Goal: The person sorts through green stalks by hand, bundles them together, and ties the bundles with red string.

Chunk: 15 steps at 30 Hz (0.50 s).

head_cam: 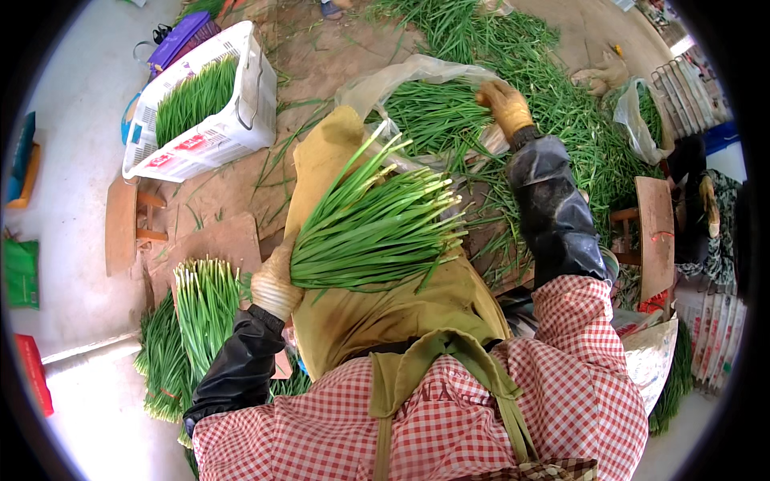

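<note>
A sheaf of long green chives (373, 228), its pale cut ends fanned out to the right, lies across my olive apron (361, 324). My left hand (277, 282), in a pale ribbed glove, grips this sheaf at its left, leafy end. Farther out, my right hand (505, 105), in a yellowish work glove, reaches over the right side of an opened clear plastic bag (415, 71). Loose chives (436, 111) fill that bag. The right fingertips touch the stalks there, partly hidden by the glove, so whether they grip any is unclear.
A white plastic crate (207, 153) of upright chives stands at the upper left, beside a wooden stool (123, 225). Bundled chives (207, 300) lie by my left elbow. Loose greens (577, 126) cover the floor on the right, near another person's gloved hand (710, 204).
</note>
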### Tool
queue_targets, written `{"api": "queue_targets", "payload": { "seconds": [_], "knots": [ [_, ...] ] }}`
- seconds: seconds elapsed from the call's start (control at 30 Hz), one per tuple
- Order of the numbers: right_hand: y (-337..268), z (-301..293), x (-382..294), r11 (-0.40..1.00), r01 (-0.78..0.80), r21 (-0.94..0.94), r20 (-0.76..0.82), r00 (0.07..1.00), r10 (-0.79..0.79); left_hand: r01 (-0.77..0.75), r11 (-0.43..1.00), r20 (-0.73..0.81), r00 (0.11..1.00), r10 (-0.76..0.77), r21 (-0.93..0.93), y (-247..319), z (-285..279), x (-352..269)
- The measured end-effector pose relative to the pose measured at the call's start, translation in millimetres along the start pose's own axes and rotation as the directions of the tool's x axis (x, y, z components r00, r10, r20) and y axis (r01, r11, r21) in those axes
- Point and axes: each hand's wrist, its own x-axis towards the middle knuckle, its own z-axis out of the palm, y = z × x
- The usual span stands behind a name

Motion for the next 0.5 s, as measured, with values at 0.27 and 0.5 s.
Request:
{"api": "queue_targets", "payload": {
  "seconds": [0.27,0.5],
  "knots": [
    [-101,77,-80,0.904,-0.179,0.388,0.684,0.714,-0.152,0.087,0.996,-0.037,0.996,-0.087,0.017,8,-6,-5],
    [-21,28,-26,0.969,0.122,-0.216,-0.132,0.979,-0.153,0.085,0.996,-0.053,0.995,-0.085,-0.017,12,-3,-6]
  ]
}}
